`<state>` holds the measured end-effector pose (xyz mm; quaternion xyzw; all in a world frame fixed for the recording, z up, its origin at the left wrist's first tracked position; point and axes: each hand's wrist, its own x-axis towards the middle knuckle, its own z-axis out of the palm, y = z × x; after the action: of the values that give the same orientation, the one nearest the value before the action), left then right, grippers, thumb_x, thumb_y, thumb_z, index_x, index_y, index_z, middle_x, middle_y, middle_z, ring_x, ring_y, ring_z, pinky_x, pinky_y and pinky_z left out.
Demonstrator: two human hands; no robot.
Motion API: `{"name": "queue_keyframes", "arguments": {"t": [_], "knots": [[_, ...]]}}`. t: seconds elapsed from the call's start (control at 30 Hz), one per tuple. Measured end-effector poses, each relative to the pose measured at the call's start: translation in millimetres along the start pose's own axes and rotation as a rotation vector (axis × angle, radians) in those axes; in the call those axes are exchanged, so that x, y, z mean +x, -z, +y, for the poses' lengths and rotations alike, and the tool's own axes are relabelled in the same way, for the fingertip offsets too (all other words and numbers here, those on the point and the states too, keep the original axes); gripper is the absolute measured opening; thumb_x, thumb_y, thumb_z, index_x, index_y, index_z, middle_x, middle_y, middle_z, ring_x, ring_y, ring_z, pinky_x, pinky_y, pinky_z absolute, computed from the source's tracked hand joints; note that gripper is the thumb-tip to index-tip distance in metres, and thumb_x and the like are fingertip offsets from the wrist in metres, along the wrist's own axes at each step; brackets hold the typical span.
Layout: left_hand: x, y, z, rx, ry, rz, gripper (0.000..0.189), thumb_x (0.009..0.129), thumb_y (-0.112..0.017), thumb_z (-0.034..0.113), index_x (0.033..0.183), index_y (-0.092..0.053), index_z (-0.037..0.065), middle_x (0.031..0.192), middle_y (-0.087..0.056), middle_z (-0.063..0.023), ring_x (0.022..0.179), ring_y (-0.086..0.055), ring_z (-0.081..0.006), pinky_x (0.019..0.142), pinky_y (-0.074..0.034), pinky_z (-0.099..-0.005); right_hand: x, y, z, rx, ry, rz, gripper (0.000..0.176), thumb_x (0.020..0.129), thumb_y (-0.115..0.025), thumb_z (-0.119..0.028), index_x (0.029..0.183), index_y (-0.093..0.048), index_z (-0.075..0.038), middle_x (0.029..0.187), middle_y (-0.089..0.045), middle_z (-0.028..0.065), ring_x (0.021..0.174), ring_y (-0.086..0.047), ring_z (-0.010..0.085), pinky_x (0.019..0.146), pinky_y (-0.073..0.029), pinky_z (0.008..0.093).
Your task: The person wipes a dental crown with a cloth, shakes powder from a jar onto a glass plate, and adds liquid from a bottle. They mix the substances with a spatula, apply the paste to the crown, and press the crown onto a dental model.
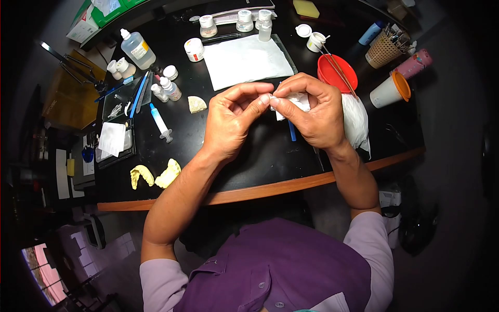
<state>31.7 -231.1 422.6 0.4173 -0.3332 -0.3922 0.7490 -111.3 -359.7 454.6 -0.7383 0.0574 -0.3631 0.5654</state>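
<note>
Above the middle of the black table, my left hand [232, 117] and my right hand [314, 111] meet at the fingertips. Both are closed in a pinch around something small and pale, too small to make out. Crumpled white tissue [299, 102] shows behind the fingers of my right hand. A blue stick [292, 132] lies partly hidden below that hand. To the left of my left hand is a pale dental cast piece [197, 104]. A white sheet [247, 61] lies beyond both hands.
A red bowl [338, 74] with brushes across it stands right of the sheet, near a white cloth [356, 122] and a cup [390, 89]. Bottles, a blue-tipped syringe [160, 122] and yellow casts [168, 174] are on the left. The wooden edge [270, 189] runs in front.
</note>
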Motion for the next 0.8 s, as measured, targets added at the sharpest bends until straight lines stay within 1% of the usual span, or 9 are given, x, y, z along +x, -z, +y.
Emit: {"name": "queue_keyframes", "arguments": {"t": [0.13,0.23,0.43,0.53,0.6,0.7,0.8], "knots": [[-2.7,-1.5,4.6,0.190,-0.092,0.016,0.020,0.099,-0.077,0.001,0.118,-0.078,-0.003,0.109,-0.079,-0.0107,0.100,-0.073,-0.0129,0.091,-0.058,-0.0273,0.3,1.3,0.6,-0.045,0.069,0.009,0.010,0.088,-0.082,0.007,0.095,-0.078,0.001,0.098,-0.075,0.0089,0.089,-0.072,0.0136,0.079,-0.058,0.0269],[-2.7,-2.2,10.1,0.265,-0.151,0.000,0.018,0.099,-0.077,0.001,0.117,-0.080,-0.004,0.110,-0.080,-0.0119,0.099,-0.073,-0.0129,0.090,-0.059,-0.0273,0.8,1.3,-1.0,-0.086,0.125,0.024,0.010,0.087,-0.082,0.006,0.094,-0.080,0.000,0.097,-0.076,0.0091,0.089,-0.073,0.0147,0.078,-0.057,0.0274],[-1.3,-2.7,11.0,0.290,-0.145,0.014,0.017,0.099,-0.078,0.002,0.116,-0.080,-0.003,0.109,-0.080,-0.0117,0.099,-0.073,-0.0129,0.090,-0.059,-0.0266,2.1,-1.3,1.3,-0.291,0.249,0.055,0.011,0.083,-0.083,0.004,0.094,-0.081,0.001,0.093,-0.076,0.0111,0.083,-0.075,0.0178,0.074,-0.059,0.0288],[-2.9,-5.5,10.9,0.368,-0.133,0.034,0.017,0.100,-0.078,0.003,0.115,-0.080,-0.004,0.109,-0.080,-0.0118,0.099,-0.073,-0.0125,0.090,-0.059,-0.0269,1.9,-3.0,-1.1,-0.403,0.308,0.081,0.012,0.081,-0.082,0.003,0.093,-0.081,0.001,0.090,-0.077,0.0114,0.080,-0.077,0.0194,0.071,-0.060,0.0298],[-2.1,-3.2,5.0,0.231,-0.070,0.038,0.019,0.100,-0.077,0.003,0.117,-0.079,-0.004,0.110,-0.080,-0.0120,0.099,-0.074,-0.0128,0.090,-0.060,-0.0275,0.7,-4.2,-2.1,-0.458,0.333,0.112,0.011,0.081,-0.082,0.003,0.092,-0.080,0.001,0.088,-0.077,0.0112,0.079,-0.077,0.0200,0.069,-0.060,0.0304],[-0.8,1.1,-0.5,0.007,0.068,0.032,0.022,0.101,-0.076,0.005,0.121,-0.076,-0.004,0.112,-0.079,-0.0116,0.099,-0.074,-0.0136,0.092,-0.060,-0.0282,-0.9,-3.0,0.0,-0.426,0.299,0.096,0.012,0.085,-0.080,0.008,0.095,-0.080,0.002,0.091,-0.075,0.0105,0.077,-0.072,0.0132,0.065,-0.056,0.0245],[-0.3,1.9,-2.5,-0.151,0.169,0.021,0.025,0.102,-0.076,0.008,0.125,-0.074,-0.004,0.114,-0.078,-0.0107,0.100,-0.074,-0.0144,0.094,-0.060,-0.0287,-0.4,-0.6,1.2,-0.414,0.289,0.092,0.011,0.085,-0.080,0.008,0.095,-0.079,0.002,0.093,-0.075,0.0106,0.078,-0.072,0.0130,0.066,-0.056,0.0249]]}}
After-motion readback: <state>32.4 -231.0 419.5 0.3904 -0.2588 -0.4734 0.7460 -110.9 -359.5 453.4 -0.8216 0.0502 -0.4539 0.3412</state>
